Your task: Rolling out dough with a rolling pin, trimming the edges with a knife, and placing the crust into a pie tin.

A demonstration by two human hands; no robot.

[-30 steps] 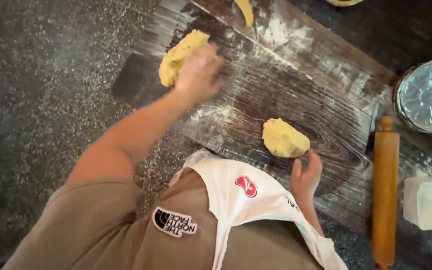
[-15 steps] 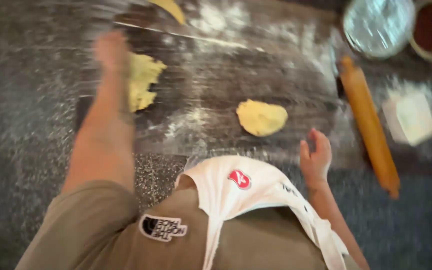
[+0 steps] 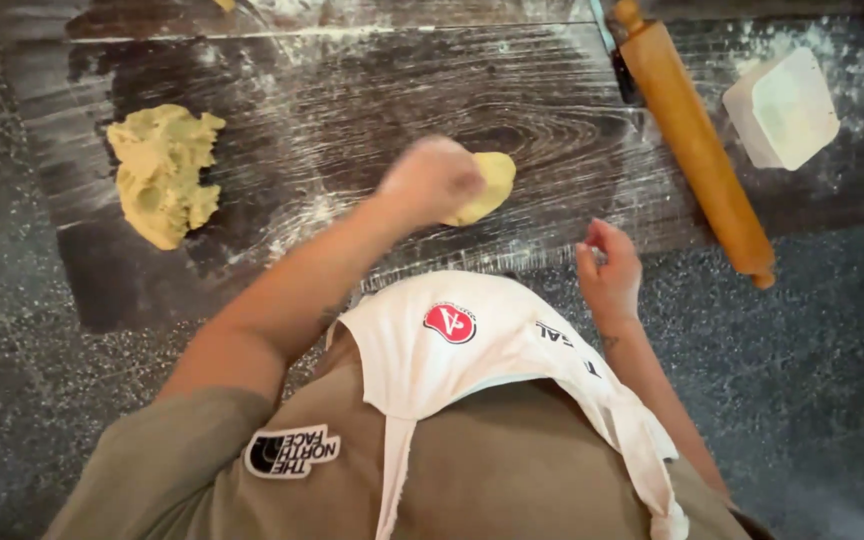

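My left hand [image 3: 432,178] is blurred with motion and lies over the near side of a small yellow dough piece [image 3: 492,180] in the middle of the dark, floured wooden board [image 3: 352,100]. Whether its fingers grip the dough I cannot make out. A larger, rough lump of dough [image 3: 162,172] rests at the board's left end. My right hand [image 3: 609,272] hovers by the board's front edge, fingers loosely curled, with nothing in it. A wooden rolling pin [image 3: 697,140] lies diagonally on the right of the board.
A white square block [image 3: 780,107] sits on the flour-dusted surface right of the rolling pin. The board rests on a dark speckled counter [image 3: 832,340]. A white apron and olive shirt fill the lower view.
My left hand left the large dough lump at the left and swept right onto the small dough piece. The view shifted, so the foil-covered bowl has gone out of sight.
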